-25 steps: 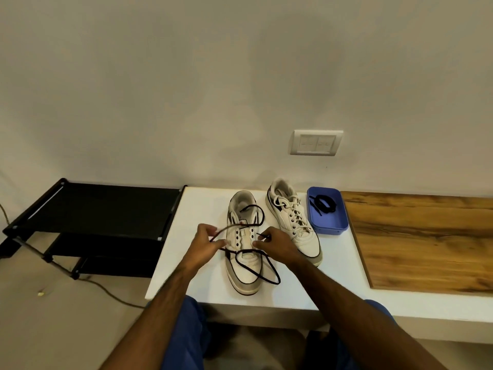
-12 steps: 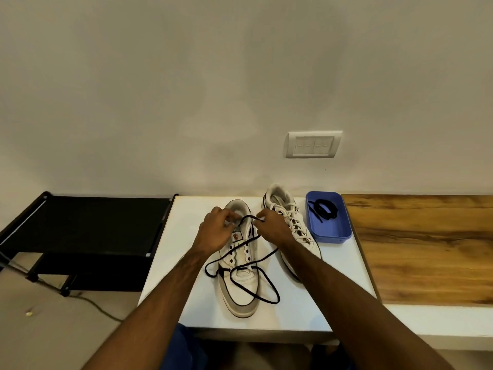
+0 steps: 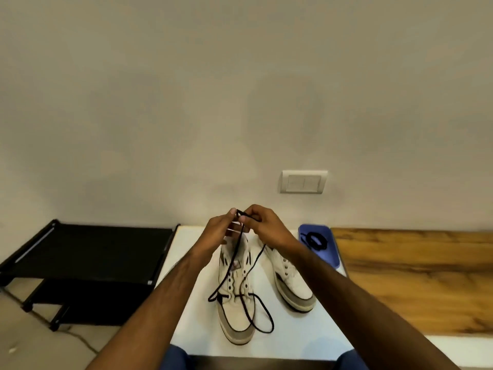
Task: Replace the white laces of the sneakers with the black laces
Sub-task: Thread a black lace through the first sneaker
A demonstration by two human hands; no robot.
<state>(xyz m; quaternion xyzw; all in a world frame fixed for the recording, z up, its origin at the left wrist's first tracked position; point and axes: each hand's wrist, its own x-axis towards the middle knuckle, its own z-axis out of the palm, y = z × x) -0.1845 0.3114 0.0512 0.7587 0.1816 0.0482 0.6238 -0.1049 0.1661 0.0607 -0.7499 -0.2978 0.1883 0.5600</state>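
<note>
Two white sneakers stand on the white table (image 3: 186,263). The left sneaker (image 3: 236,311) has a black lace (image 3: 262,313) through its lowest eyelets, with loose loops trailing over its toe and the table. Both ends of that lace rise to my hands, held together above the shoe's heel. My left hand (image 3: 221,228) and my right hand (image 3: 262,222) each pinch the lace near its tips. The right sneaker (image 3: 290,281) is partly hidden by my right forearm; its laces cannot be made out. A second black lace (image 3: 316,240) lies coiled in a blue tray (image 3: 334,259).
A black metal rack (image 3: 88,252) stands left of the table. A wooden board (image 3: 416,279) covers the surface on the right. A wall switch plate (image 3: 303,182) sits above the shoes.
Both hands rose from the shoe's tongue and came together above its heel, pulling the black lace ends up taut. The camera view tilted up.
</note>
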